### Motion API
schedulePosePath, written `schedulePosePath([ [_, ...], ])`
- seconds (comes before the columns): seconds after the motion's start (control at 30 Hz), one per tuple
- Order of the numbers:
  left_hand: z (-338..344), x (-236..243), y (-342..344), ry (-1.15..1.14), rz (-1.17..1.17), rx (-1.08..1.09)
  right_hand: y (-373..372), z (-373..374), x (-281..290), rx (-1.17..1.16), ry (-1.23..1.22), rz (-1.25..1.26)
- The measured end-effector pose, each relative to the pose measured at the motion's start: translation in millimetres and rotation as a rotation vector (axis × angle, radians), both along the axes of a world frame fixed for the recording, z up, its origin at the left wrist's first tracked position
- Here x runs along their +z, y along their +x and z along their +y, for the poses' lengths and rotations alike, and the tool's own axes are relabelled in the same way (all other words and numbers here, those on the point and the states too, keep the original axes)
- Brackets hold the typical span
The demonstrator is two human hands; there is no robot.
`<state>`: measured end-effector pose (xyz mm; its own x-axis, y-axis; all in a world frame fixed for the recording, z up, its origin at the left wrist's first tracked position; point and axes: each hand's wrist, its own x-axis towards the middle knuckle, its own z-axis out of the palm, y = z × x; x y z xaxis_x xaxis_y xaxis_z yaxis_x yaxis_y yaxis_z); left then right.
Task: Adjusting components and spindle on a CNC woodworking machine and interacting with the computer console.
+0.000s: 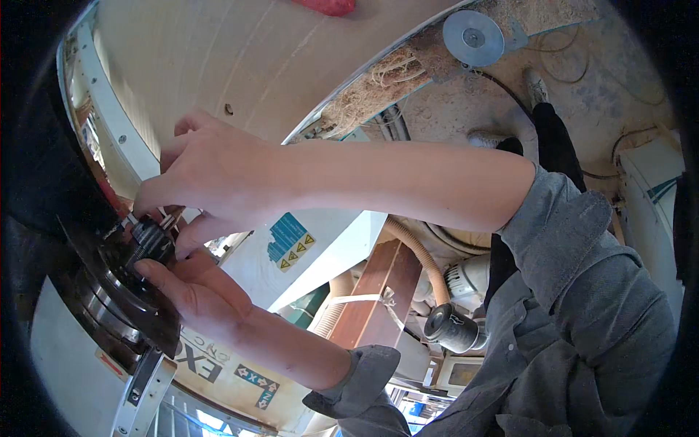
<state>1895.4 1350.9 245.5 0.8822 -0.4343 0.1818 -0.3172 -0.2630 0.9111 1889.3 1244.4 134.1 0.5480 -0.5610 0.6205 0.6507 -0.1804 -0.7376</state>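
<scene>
My right hand (207, 171) reaches across from the right, fingers bent and pinched at the top of a black ridged cylindrical fitting (149, 237) with small metal pins. My left hand (204, 295) is below it, closed on the same fitting with the thumb along its lower side. The fitting sits against a dark metal disc assembly (98, 288), mounted beside a white bolted rail (109, 109). My right fingers hide part of the fitting, and my left fingertips are partly hidden behind it.
A curved beige panel (240, 58) fills the top, with a red object (324, 6). A white labelled panel (306, 255), tied wooden beam (368, 291), corrugated hose (415, 244) and black cylinder (444, 324) lie below. Cables, a grey disc (473, 40) and my feet are on the dusty floor.
</scene>
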Motion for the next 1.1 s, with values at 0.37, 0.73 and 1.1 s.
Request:
schedulePosePath([
  [0.37,2.1,1.3,3.4,0.009,-0.020,0.025,1.0,-6.1,3.6,0.064,-0.051,0.080],
  [0.73,0.7,-0.7,4.3,0.005,-0.006,-0.009,0.8,-8.4,3.2,0.160,-0.037,0.092],
  [1.1,1.2,-1.2,2.9,0.033,-0.005,0.016,-0.4,-7.9,6.0,-0.099,-0.304,0.170],
])
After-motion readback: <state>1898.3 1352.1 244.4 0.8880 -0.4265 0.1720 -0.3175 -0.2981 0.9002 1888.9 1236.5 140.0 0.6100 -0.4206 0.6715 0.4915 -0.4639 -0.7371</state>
